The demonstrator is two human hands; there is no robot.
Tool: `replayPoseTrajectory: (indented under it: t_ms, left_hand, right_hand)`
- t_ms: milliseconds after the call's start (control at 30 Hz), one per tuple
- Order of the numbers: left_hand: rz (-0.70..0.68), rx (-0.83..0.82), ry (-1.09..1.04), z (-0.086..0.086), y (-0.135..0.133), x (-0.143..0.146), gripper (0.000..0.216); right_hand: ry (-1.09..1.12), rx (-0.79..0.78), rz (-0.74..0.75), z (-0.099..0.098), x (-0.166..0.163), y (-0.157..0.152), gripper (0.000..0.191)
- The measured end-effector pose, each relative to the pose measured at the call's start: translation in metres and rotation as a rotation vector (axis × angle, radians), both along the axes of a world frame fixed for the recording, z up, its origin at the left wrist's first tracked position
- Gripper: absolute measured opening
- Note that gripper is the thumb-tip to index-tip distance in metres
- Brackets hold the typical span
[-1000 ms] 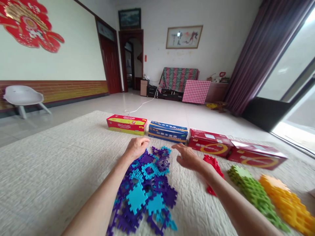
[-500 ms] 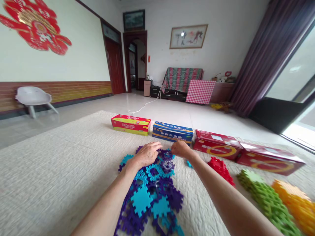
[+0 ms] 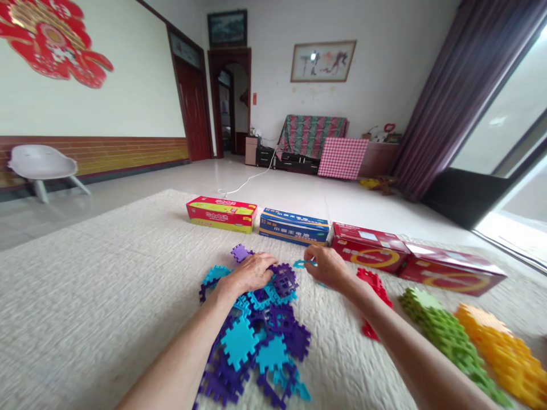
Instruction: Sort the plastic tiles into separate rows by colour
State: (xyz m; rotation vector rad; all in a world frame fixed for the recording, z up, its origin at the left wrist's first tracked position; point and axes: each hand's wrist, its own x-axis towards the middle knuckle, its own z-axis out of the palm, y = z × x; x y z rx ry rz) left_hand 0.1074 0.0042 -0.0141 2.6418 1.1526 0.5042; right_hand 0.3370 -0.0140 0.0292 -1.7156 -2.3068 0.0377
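Observation:
My left hand (image 3: 255, 272) lies over the far end of a heap of toothed plastic building tiles, fingers stretched loosely to the right and bent at the tips. Next to its fingertips is a purple lattice tile (image 3: 285, 279). A lighter-looking purple tile (image 3: 240, 253) pokes out beyond the hand. Solid light-blue tiles (image 3: 240, 341) and dark purple tiles (image 3: 224, 378) overlap nearer me. My right hand (image 3: 327, 265), fingers pinched, grips a thin light-blue tile (image 3: 301, 263) just above the carpet, right of the heap. Another light-blue bit shows partly beneath that hand.
On the carpet (image 3: 106, 285), red tiles (image 3: 372, 285), a green stack (image 3: 448, 336) and a yellow stack (image 3: 499, 353) lie to the right. A red-yellow box (image 3: 221, 215), a blue box (image 3: 293, 226) and two dark red boxes (image 3: 370, 247) form a row behind.
My right hand has moved right, away from the heap, with a light-blue tile in its fingers. My left hand stays over the heap. The view has shifted slightly right.

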Motion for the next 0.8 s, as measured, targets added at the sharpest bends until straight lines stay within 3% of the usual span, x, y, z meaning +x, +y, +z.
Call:
replayPoseTrajectory:
  t_ms: [167, 367, 467, 633, 800]
  left_hand:
    - [0.000, 0.003, 0.011, 0.003, -0.002, 0.000, 0.038]
    - [-0.013, 0.013, -0.011, 0.002, -0.001, 0.000, 0.038]
    - [0.003, 0.007, -0.019, 0.000, 0.000, -0.001, 0.040]
    - [0.082, 0.032, -0.102, 0.002, 0.004, -0.003, 0.040]
    - [0.192, 0.120, -0.246, 0.014, 0.008, -0.010, 0.035]
  right_hand:
    - [-0.113, -0.161, 0.193, 0.001, 0.004, -0.019, 0.020]
    - [-0.177, -0.233, 0.220, 0.003, -0.003, -0.024, 0.019]
    - [-0.128, -0.205, 0.170, 0.007, 0.007, -0.019, 0.024]
    - [-0.107, -0.163, -0.049, 0.018, 0.040, -0.011, 0.040]
    - [-0.117, -0.230, -0.035, 0.016, 0.053, -0.016, 0.044]
